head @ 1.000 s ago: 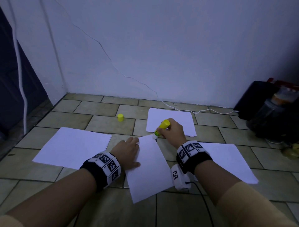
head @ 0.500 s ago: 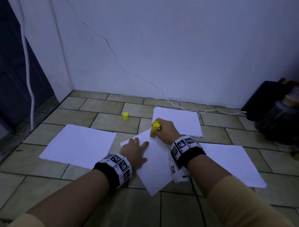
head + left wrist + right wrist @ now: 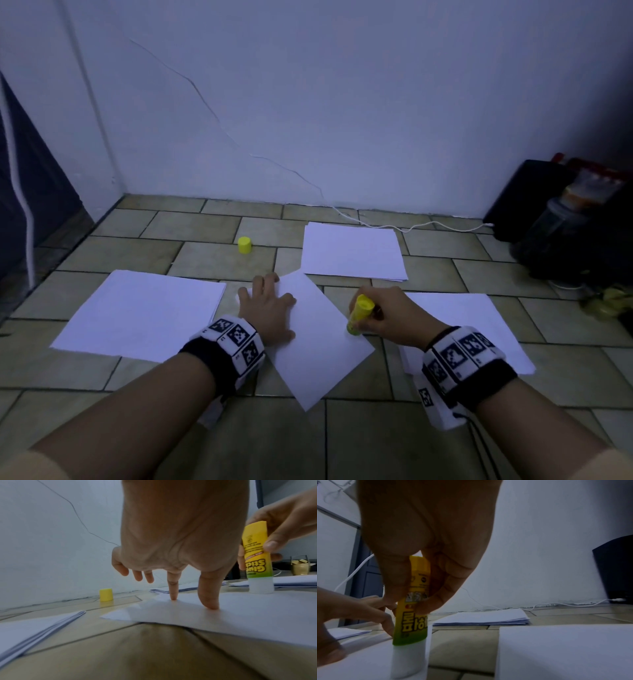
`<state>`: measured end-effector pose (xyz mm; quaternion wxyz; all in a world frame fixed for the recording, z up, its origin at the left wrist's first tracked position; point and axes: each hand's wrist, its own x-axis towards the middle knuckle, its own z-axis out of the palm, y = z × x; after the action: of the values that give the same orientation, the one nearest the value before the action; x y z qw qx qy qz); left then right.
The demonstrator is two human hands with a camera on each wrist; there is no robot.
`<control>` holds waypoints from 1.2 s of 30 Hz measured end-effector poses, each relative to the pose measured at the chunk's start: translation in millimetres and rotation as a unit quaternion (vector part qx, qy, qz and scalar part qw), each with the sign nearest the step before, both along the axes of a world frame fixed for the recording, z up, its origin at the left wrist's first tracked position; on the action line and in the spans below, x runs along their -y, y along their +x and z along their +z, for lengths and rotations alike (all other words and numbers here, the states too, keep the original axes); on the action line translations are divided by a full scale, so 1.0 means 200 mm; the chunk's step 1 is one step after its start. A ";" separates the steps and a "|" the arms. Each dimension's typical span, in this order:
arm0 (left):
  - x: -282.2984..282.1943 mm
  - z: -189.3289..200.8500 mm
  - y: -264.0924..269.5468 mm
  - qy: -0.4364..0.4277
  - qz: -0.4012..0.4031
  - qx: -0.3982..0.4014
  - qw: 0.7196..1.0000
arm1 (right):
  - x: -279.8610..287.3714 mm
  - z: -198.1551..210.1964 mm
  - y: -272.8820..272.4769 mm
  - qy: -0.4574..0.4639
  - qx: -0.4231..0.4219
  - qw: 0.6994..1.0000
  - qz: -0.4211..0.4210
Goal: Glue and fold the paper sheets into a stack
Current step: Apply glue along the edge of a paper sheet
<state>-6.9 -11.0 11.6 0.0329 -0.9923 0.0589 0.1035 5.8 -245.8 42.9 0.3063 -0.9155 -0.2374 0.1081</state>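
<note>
White paper sheet (image 3: 318, 342) laid askew on the tiled floor (image 3: 205, 257), pinned flat by the spread left hand (image 3: 269, 313), yellow-green glue stick (image 3: 359, 313) gripped upright in the right hand (image 3: 394, 317), white tip pressed on the sheet's right edge, yellow cap (image 3: 245, 245) set apart, paper stack (image 3: 352, 251) behind.

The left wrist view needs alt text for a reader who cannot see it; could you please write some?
A left hand presses two fingers onto a white paper sheet on a tiled floor, while the right hand holds an upside-down yellow glue stick tip-down on it. A yellow cap stands behind.
</note>
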 end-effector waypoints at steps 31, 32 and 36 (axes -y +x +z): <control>0.03 0.05 -0.03 -0.062 -0.132 -0.077 0.986 | -0.26 -0.05 0.23 0.118 0.000 0.973 -0.199; 0.03 0.06 -0.03 -0.057 -0.133 -0.077 0.986 | -0.26 -0.05 0.24 0.097 -0.002 0.977 -0.188; 0.04 0.06 -0.03 -0.036 -0.136 -0.080 0.987 | -0.22 0.00 0.22 0.001 -0.008 0.992 -0.124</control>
<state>-12.4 -18.4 22.7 0.0062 -0.9641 0.1996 0.1752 49.1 -202.7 42.3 0.3205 -0.9366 -0.1197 0.0759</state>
